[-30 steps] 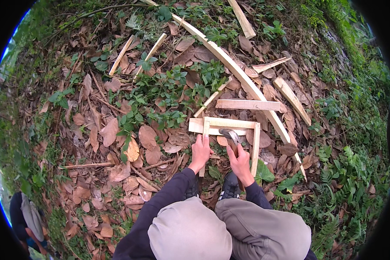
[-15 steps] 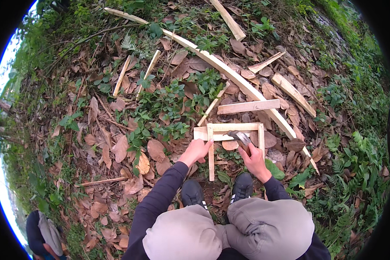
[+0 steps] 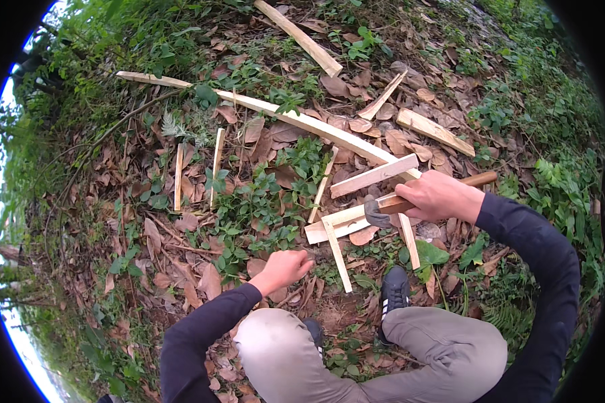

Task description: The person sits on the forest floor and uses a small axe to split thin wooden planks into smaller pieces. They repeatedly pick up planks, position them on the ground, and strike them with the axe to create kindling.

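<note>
My right hand [image 3: 439, 197] grips the wooden handle of a hammer [image 3: 382, 211], whose dark metal head rests over a small frame of pale wooden slats [image 3: 334, 224] lying on the leafy ground. The frame has one crosspiece and two thin legs pointing toward me. My left hand [image 3: 286, 267] is closed into a fist low over the dead leaves, left of the frame's near leg and apart from it. Whether it holds anything small is hidden. Both arms wear dark sleeves, and I squat with my knees just below the frame.
A long curved pale plank [image 3: 282, 114] runs across the ground behind the frame. Loose slats [image 3: 373, 176] and boards [image 3: 435, 131] lie scattered to the right and far side, thin sticks [image 3: 216, 166] to the left. Green weeds and brown leaves cover the slope. My dark shoe [image 3: 394, 290] stands near the frame.
My left hand has left the frame's crosspiece and pulled back to the left into a fist. My right hand with the hammer has shifted right, and my view has swung.
</note>
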Available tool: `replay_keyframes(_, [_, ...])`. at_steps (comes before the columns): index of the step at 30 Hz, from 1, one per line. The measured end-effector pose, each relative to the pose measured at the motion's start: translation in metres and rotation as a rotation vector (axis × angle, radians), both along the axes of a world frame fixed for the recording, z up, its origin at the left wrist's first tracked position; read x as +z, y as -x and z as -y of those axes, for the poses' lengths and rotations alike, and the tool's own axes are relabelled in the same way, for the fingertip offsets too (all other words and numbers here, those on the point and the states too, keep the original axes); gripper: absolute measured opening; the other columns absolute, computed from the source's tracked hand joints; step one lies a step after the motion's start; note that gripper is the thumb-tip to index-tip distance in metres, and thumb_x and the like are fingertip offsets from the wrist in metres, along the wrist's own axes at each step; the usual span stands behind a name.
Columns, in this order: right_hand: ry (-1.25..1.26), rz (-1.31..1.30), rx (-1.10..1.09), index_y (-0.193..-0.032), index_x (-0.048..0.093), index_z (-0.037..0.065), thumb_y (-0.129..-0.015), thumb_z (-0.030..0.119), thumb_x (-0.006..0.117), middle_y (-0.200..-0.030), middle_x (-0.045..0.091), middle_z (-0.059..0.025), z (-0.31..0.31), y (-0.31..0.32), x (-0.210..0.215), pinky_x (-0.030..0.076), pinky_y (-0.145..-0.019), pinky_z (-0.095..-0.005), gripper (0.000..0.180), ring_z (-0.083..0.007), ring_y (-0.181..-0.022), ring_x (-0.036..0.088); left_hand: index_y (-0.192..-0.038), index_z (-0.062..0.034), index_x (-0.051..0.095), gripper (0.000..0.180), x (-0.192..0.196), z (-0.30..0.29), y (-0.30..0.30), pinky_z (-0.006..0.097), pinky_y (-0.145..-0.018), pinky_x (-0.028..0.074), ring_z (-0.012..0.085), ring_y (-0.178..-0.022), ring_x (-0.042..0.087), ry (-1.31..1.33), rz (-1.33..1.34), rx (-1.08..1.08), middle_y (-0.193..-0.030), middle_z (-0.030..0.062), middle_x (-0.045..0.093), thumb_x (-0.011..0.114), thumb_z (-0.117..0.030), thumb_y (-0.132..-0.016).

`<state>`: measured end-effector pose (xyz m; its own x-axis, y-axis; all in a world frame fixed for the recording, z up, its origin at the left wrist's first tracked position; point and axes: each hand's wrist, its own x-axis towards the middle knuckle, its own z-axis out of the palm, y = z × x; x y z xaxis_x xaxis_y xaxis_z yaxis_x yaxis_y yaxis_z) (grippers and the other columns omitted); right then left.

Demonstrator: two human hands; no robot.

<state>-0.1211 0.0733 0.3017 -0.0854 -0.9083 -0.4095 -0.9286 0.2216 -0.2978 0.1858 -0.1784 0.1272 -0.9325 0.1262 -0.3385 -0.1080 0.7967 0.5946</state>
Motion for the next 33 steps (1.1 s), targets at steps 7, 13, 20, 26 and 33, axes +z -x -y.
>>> replay_keyframes(7, [-0.227,-0.162,-0.064,-0.095,0.056,0.003,-0.083,0.027,0.074,-0.073,0.067,-0.0146,0.007,-0.054,0.063,0.054,-0.064,-0.0468,0.033,-0.0369,-0.069,0.068,-0.082,-0.0072,0.059,0.03,-0.056,-0.082,-0.008,0.041,-0.057,0.053,0.0291,-0.075,0.064,-0.176,-0.42,-0.428,-0.078,0.0094,0.061,0.065,-0.035,-0.093])
replay_keyframes(13, [-0.329,-0.18,-0.101,-0.092,0.061,-0.001,-0.087,0.032,0.072,-0.068,0.067,-0.0162,-0.009,-0.092,0.077,0.057,-0.064,-0.0482,0.034,-0.0372,-0.067,0.07,-0.084,-0.0098,0.06,0.016,-0.066,-0.078,0.014,0.034,-0.075,0.048,0.0215,-0.084,0.058,-0.089,-0.659,-0.621,-0.083,0.0032,0.057,0.069,-0.021,-0.077])
replay_keyframes(20, [-0.259,-0.106,-0.302,-0.095,0.057,0.001,-0.088,0.03,0.071,-0.071,0.065,-0.0186,-0.027,-0.119,0.011,0.054,-0.065,-0.0494,0.033,-0.0399,-0.07,0.067,-0.083,-0.0081,0.061,0.022,-0.109,-0.089,0.084,0.038,-0.076,0.048,0.0233,-0.084,0.061,-0.054,-0.741,-0.524,-0.085,0.0064,0.061,0.068,-0.029,-0.087])
replay_keyframes(26, [0.059,-0.023,-0.546,-0.101,0.055,0.002,-0.091,0.026,0.069,-0.076,0.063,-0.0206,-0.059,-0.156,-0.027,0.049,-0.065,-0.0479,0.03,-0.0417,-0.073,0.064,-0.089,-0.0073,0.063,0.025,-0.119,-0.106,0.089,0.039,-0.077,0.049,0.0243,-0.088,0.063,-0.037,-0.688,-0.502,-0.089,0.007,0.063,0.068,-0.032,-0.087])
replay_keyframes(33, [0.185,0.184,-0.833,-0.105,0.049,-0.001,-0.098,0.026,0.062,-0.077,0.063,-0.0259,-0.075,-0.185,-0.061,0.047,-0.064,-0.049,0.031,-0.0459,-0.073,0.062,-0.096,-0.0046,0.053,0.037,-0.086,-0.117,0.024,0.046,-0.071,0.047,0.0302,-0.081,0.061,-0.244,-0.362,0.475,-0.088,0.0109,0.057,0.067,-0.038,-0.091])
